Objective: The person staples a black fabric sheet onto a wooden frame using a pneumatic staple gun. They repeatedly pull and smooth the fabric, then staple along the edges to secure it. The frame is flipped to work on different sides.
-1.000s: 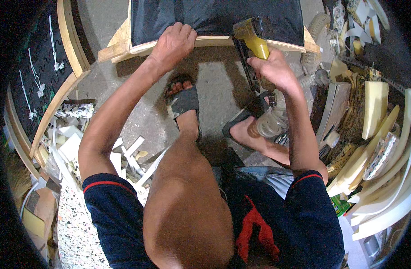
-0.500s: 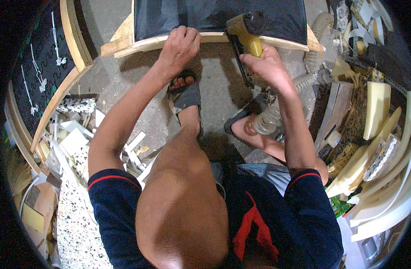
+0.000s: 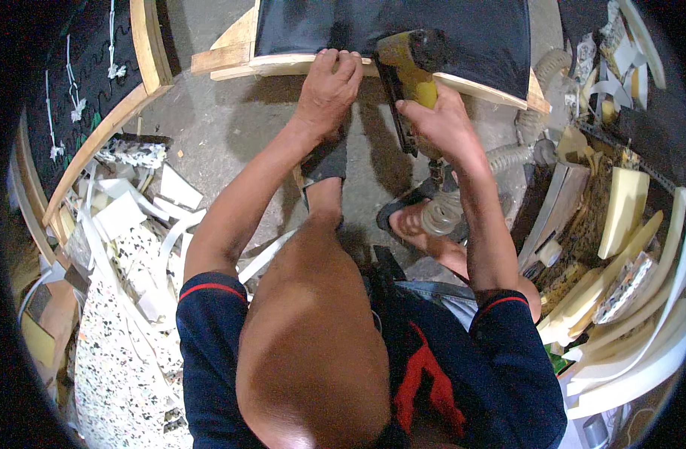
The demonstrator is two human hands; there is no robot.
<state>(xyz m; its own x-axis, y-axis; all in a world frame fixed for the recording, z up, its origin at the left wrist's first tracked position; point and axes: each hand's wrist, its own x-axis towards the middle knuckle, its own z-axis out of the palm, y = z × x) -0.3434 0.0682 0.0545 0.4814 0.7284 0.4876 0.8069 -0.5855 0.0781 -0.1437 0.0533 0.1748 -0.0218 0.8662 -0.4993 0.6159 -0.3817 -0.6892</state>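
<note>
A pale wooden frame (image 3: 283,66) with a curved near edge lies in front of me, and black fabric (image 3: 335,26) is stretched over it. My left hand (image 3: 330,93) has its fingers curled over that edge, where the fabric meets the wood; the fingertips are partly hidden. In my right hand (image 3: 441,123) is the handle of a yellow and black air staple gun (image 3: 410,63). Its head rests at or just over the frame's near edge, to the right of my left hand. A clear coiled air hose (image 3: 444,213) hangs below the gun.
Foam strips (image 3: 627,209) and offcuts are piled at the right. White scraps and a speckled foam sheet (image 3: 126,359) lie at the left. Behind them stands another curved wooden frame (image 3: 150,45) with black backing and white cords. My sandalled feet are on the concrete floor (image 3: 245,150).
The view has shifted, so the frame sits farther right. My left hand has slid right along the edge, closer to the staple gun. Both hands keep their grip.
</note>
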